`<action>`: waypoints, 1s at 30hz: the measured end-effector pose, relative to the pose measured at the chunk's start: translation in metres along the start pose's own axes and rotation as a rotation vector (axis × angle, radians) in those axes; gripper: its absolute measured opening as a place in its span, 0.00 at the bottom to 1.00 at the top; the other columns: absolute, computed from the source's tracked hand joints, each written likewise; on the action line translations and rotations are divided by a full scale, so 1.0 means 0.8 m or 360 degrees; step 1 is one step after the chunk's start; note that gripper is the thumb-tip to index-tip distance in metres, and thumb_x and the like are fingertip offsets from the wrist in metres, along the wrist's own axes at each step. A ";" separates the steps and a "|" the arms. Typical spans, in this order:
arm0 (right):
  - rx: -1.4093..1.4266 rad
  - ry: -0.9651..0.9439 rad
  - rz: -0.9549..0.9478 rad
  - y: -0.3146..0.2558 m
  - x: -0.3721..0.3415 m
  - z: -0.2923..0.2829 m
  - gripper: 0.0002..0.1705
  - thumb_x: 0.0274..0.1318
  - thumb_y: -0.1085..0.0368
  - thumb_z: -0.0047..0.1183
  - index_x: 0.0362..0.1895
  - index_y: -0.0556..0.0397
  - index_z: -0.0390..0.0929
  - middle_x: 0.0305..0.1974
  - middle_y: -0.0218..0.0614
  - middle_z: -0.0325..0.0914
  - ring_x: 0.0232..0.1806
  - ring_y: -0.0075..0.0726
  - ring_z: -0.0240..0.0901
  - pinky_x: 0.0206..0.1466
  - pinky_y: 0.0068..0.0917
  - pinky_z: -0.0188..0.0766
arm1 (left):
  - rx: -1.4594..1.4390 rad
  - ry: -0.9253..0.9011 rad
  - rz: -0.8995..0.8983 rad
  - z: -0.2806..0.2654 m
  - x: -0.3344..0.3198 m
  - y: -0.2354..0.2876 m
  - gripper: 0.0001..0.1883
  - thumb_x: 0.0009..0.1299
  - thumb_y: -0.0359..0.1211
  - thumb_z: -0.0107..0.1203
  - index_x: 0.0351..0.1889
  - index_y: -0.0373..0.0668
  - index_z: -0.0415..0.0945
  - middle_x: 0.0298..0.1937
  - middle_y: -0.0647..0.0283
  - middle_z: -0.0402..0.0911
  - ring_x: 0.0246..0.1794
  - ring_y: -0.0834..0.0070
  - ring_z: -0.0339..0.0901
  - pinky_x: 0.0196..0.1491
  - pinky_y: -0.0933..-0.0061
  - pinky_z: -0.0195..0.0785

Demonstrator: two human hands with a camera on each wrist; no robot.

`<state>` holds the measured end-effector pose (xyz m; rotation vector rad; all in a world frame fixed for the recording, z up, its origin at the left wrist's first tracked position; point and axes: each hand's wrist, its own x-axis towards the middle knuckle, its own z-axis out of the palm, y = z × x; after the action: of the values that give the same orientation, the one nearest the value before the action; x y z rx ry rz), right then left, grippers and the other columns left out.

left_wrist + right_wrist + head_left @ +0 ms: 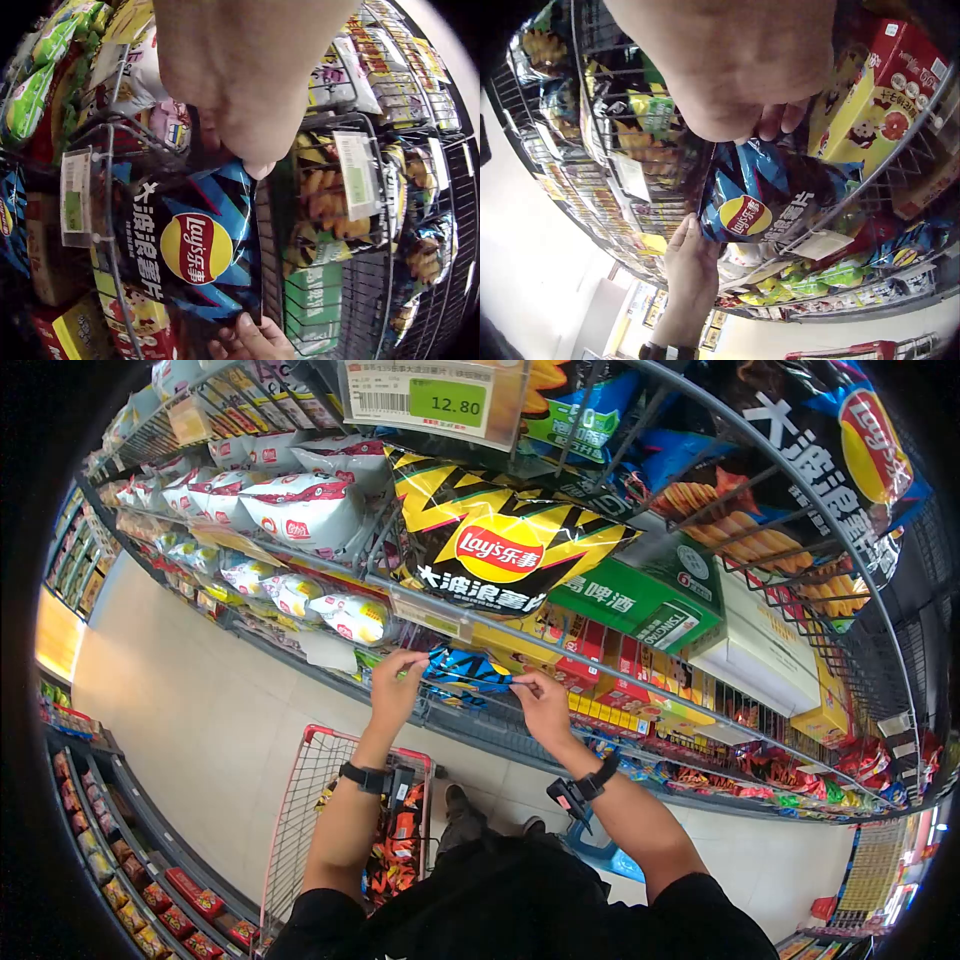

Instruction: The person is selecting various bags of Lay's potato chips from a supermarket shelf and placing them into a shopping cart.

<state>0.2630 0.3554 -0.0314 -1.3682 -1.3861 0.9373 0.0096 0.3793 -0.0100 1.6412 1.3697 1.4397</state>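
A blue and black bag of Lay's potato chips (pixel 468 671) is stretched between both hands in front of the wire shelf. My left hand (pixel 395 688) pinches one corner of its edge between thumb and fingers. At the opposite corner, my right hand (pixel 543 707) pinches the same edge. The round Lay's logo on the bag (pixel 196 249) faces outward in the left wrist view, and its lower part reaches in behind the basket's front wire. Above it in the head view sits a yellow and black Lay's bag (pixel 500 550).
Wire shelf baskets hold white snack bags (pixel 305 520), a green beer box (pixel 640 600) and red and yellow boxes (pixel 885 105). A price tag (pixel 430 400) hangs on the upper rail. Below stands a shopping cart (pixel 300 780) with red and black packs, left of the person's legs.
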 end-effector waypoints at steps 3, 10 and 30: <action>0.0205 0.0031 -0.0158 -0.034 -0.028 -0.034 0.05 0.52 0.75 0.57 0.35 0.58 0.79 0.31 0.33 0.77 0.30 0.23 0.72 0.35 0.23 0.69 | -0.0075 0.0041 0.0205 -0.003 -0.024 0.046 0.03 0.63 0.24 0.60 0.33 0.35 0.79 0.38 0.57 0.82 0.37 0.68 0.79 0.46 0.71 0.70; 0.0606 -0.0155 -0.0419 -0.082 -0.125 -0.162 0.06 0.57 0.77 0.52 0.39 0.58 0.74 0.49 0.42 0.73 0.52 0.35 0.71 0.56 0.30 0.67 | -0.0482 -0.0189 0.0324 0.033 -0.128 0.190 0.02 0.67 0.25 0.56 0.34 0.38 0.74 0.41 0.53 0.83 0.44 0.60 0.80 0.53 0.64 0.69; 0.0701 -0.0422 0.0422 0.010 -0.341 -0.380 0.22 0.52 0.62 0.65 0.50 0.58 0.75 0.45 0.33 0.79 0.48 0.27 0.73 0.54 0.30 0.69 | -0.0759 -0.0848 -0.0671 0.268 -0.342 0.329 0.43 0.57 0.29 0.69 0.67 0.36 0.54 0.60 0.55 0.70 0.63 0.70 0.66 0.66 0.65 0.58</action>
<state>0.5388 0.0568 0.0128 -1.1310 -1.1076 1.5443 0.3238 0.0861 0.0645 1.2083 0.9036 0.8993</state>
